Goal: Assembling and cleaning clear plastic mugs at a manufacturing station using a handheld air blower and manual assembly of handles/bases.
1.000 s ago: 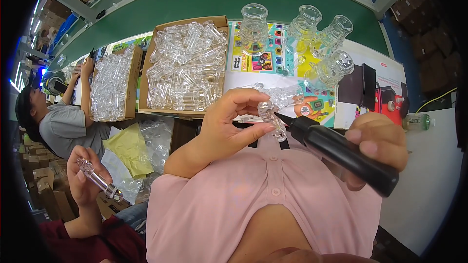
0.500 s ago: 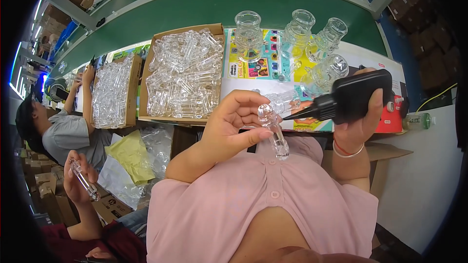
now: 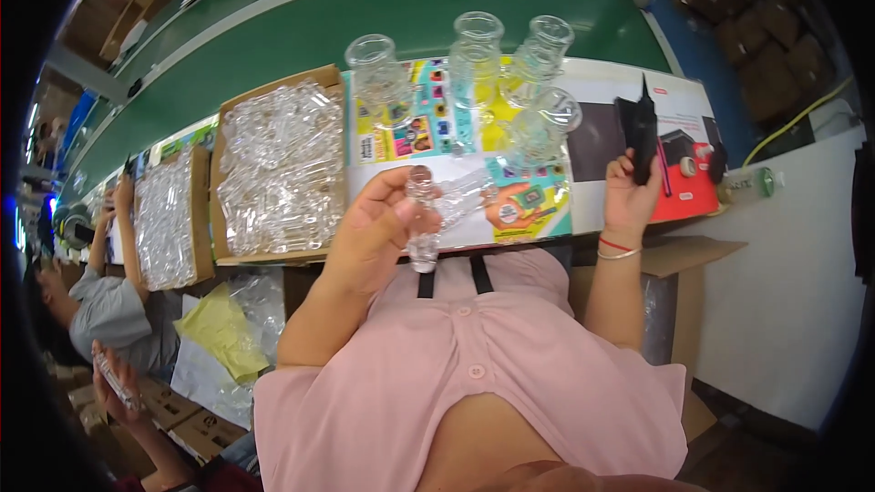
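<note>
Two hands busy — left hand half-hides glass tube

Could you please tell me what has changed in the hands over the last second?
The right hand swung the black tool away from the glass piece, out to the right, tip now pointing up over the table. The left hand kept its grip on the glass piece, now upright. The jars and the boxes of glassware stayed put.
</note>
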